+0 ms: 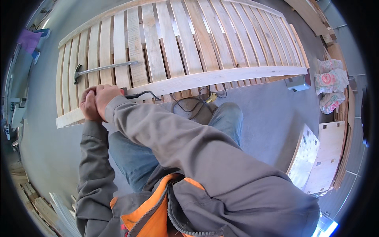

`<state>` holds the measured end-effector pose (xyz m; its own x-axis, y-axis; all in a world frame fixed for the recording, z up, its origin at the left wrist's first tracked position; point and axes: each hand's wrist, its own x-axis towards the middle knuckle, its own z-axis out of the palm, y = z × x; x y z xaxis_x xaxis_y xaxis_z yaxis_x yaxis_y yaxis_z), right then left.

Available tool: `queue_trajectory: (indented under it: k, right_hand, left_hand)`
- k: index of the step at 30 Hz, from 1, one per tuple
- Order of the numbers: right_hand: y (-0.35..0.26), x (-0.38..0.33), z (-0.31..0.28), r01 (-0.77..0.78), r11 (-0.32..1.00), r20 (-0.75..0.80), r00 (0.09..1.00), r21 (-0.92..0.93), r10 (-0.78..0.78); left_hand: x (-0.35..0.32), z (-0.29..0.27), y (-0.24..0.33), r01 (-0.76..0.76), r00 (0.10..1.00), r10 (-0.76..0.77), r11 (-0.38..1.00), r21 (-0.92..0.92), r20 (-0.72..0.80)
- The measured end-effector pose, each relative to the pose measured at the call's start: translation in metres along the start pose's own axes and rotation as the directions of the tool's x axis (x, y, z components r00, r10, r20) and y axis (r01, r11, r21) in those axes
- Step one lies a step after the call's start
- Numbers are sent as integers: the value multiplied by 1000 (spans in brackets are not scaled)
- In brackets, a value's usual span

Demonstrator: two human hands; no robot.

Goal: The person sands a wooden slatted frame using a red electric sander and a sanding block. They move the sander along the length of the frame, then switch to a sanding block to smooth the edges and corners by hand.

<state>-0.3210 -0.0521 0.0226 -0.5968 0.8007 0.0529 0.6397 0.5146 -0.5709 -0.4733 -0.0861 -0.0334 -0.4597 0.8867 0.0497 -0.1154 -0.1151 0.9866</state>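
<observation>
My right hand (107, 98) is closed round a black corded power tool (125, 91) at the left end of the slatted wooden frame's front rail (173, 83). Only the tool's cord end shows; its body is hidden under my hands. Pressed against my right hand, my left hand (90, 104) has its fingers curled and seems to grip the same tool. The black cord (143, 94) runs right, along the rail and down to a yellowish plug or connector (212, 97) by my knees. Across the slats, just beyond my hands, lies a claw hammer (103, 68).
Pale slats (156, 47) with gaps between them fill the far side. At the right are white sacks (331, 81) and leaning wooden panels (331, 152). A grey box-like object (297, 83) sits by the frame's right corner. Wood strips (45, 207) lie at the lower left.
</observation>
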Motion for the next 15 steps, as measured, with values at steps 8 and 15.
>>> queue_trajectory:
  k: [8,15]
  right_hand:
    - [113,-46,-60,-247,965,-101,961,91,256]
    - [189,-86,-130,-348,937,-123,929,37,350]
  left_hand:
    - [-22,167,-24,10,996,-9,1000,-7,87]
    - [-29,277,-37,137,972,-131,990,-16,194]
